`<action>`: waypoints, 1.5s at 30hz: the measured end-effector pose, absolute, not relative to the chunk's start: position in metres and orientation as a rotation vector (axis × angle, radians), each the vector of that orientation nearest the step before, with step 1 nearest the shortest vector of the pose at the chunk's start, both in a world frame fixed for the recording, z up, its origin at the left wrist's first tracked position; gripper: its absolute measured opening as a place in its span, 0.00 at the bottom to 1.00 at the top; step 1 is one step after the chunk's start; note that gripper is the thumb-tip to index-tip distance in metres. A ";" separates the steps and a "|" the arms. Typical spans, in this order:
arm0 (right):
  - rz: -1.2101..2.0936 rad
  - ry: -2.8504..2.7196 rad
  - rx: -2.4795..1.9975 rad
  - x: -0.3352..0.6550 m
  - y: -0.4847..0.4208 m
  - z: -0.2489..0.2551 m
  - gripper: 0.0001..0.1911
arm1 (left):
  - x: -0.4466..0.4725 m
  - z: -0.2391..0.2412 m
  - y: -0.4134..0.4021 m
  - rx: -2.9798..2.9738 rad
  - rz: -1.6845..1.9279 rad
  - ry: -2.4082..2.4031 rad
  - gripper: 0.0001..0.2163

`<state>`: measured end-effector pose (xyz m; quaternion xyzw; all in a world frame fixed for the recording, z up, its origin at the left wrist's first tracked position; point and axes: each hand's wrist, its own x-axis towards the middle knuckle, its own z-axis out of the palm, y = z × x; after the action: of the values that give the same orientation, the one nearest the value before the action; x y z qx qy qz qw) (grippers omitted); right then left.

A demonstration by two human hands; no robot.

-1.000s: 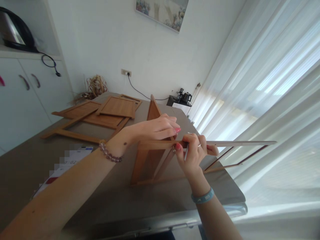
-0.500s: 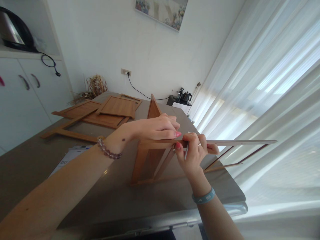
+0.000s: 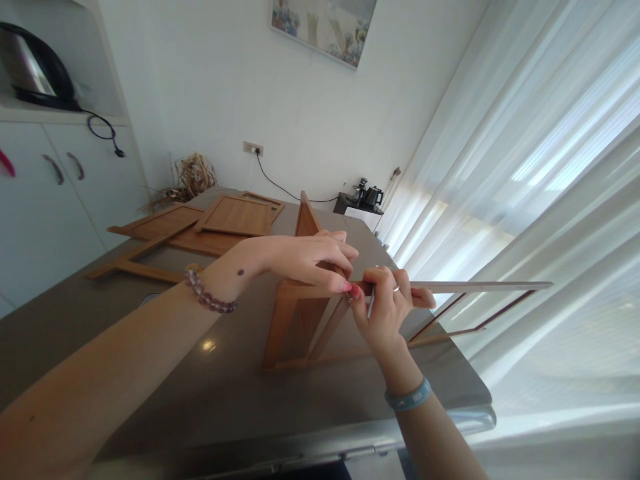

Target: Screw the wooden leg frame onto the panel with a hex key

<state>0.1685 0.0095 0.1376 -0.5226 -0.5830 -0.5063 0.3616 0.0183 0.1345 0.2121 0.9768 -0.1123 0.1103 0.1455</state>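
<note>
The left hand (image 3: 313,260) has dropped from above the wooden frame's (image 3: 277,327) top rail, and its thumb now meets the right thumb at a small metal fitting (image 3: 350,299). Whether it pinches that fitting, I cannot tell. The right hand (image 3: 385,303) stays closed around the rail, with the frame standing on the worktop (image 3: 225,393). Both hands now seem to share 1 joint.

Translucent beaded bracelet (image 3: 213,303) (purplish), blue wristband (image 3: 408,398) with pale markings, slim ring (image 3: 397,289), pink nails (image 3: 347,287)
</note>
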 end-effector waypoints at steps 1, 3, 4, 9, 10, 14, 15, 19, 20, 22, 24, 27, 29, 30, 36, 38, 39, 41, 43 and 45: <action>-1.297 -1.506 -1.353 0.169 0.009 0.137 0.18 | 0.018 0.212 0.135 2.818 0.313 -0.316 0.17; -1.289 -1.515 -1.355 0.169 0.009 0.137 0.17 | 0.019 0.211 0.136 2.826 0.314 -0.318 0.15; -1.287 -1.519 -1.355 0.169 0.009 0.137 0.17 | 0.019 0.211 0.136 2.829 0.320 -0.325 0.14; -1.283 -1.526 -1.353 0.168 0.008 0.137 0.16 | 0.020 0.209 0.138 2.828 0.322 -0.341 0.12; -1.280 -1.527 -1.351 0.168 0.008 0.137 0.16 | 0.020 0.209 0.138 2.820 0.320 -0.337 0.12; -1.259 -1.529 -1.364 0.168 0.008 0.137 0.14 | 0.019 0.210 0.135 2.787 0.333 -0.305 0.11; -1.255 -1.530 -1.370 0.168 0.008 0.137 0.14 | 0.019 0.210 0.134 2.784 0.338 -0.299 0.10; -1.269 -1.528 -1.382 0.168 0.008 0.138 0.14 | 0.019 0.211 0.133 2.793 0.328 -0.282 0.10; -1.273 -1.526 -1.387 0.168 0.008 0.138 0.14 | 0.019 0.211 0.133 2.793 0.328 -0.281 0.10; -1.261 -1.524 -1.408 0.168 0.007 0.137 0.14 | 0.020 0.211 0.134 2.790 0.320 -0.288 0.10; -1.215 -1.538 -1.422 0.168 0.006 0.136 0.17 | 0.020 0.211 0.135 2.785 0.318 -0.306 0.09; -1.154 -1.582 -1.402 0.170 0.004 0.136 0.23 | 0.019 0.211 0.135 2.777 0.346 -0.324 0.08; -1.151 -1.604 -1.388 0.171 0.003 0.137 0.25 | 0.019 0.211 0.135 2.776 0.359 -0.317 0.08; -1.155 -1.609 -1.386 0.171 0.003 0.137 0.25 | 0.019 0.211 0.135 2.779 0.358 -0.313 0.08; -1.176 -1.599 -1.402 0.168 0.004 0.142 0.22 | 0.020 0.210 0.134 2.818 0.357 -0.292 0.10; -1.156 -1.604 -1.421 0.166 0.003 0.145 0.23 | 0.021 0.209 0.135 2.814 0.358 -0.303 0.11; -1.132 -1.617 -1.443 0.166 0.002 0.146 0.24 | 0.021 0.209 0.135 2.811 0.353 -0.308 0.11; -1.068 -1.659 -1.504 0.166 -0.001 0.149 0.23 | 0.020 0.210 0.136 2.803 0.345 -0.322 0.12; -1.020 -1.698 -1.550 0.166 -0.004 0.152 0.22 | 0.020 0.210 0.136 2.797 0.348 -0.331 0.12; -0.989 -1.724 -1.567 0.165 -0.007 0.154 0.20 | 0.020 0.210 0.137 2.798 0.353 -0.333 0.11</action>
<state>0.1653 -0.0068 0.1538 -0.5905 -0.6496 -0.3726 0.3008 0.0197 0.1371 0.2095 0.9741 -0.1158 0.1230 0.1503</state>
